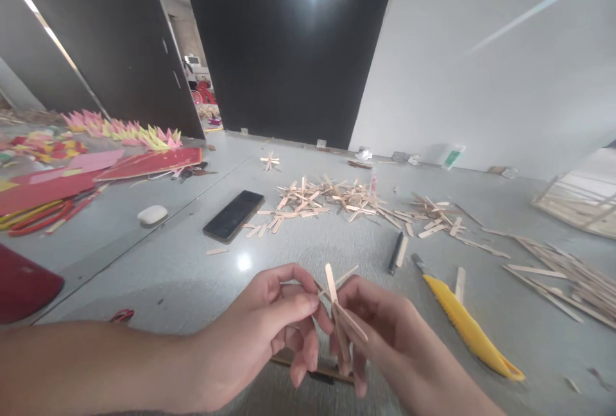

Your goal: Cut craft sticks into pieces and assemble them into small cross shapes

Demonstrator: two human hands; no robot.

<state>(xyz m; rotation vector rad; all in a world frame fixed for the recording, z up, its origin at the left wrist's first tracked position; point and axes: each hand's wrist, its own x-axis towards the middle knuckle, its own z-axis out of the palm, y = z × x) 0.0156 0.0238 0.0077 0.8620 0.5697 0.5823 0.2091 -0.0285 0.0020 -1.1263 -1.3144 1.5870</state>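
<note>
The person's left hand and right hand pinch a star of crossed sticks, held between their fingertips. Beyond both hands, a heap of loose sticks; beyond the left, a phone; beyond the right, a marker; right of it, a yellow cutter.

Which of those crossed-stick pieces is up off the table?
The crossed-stick piece between the left hand and right hand; the pile and the lone star near the black panel lie on the table.
</note>
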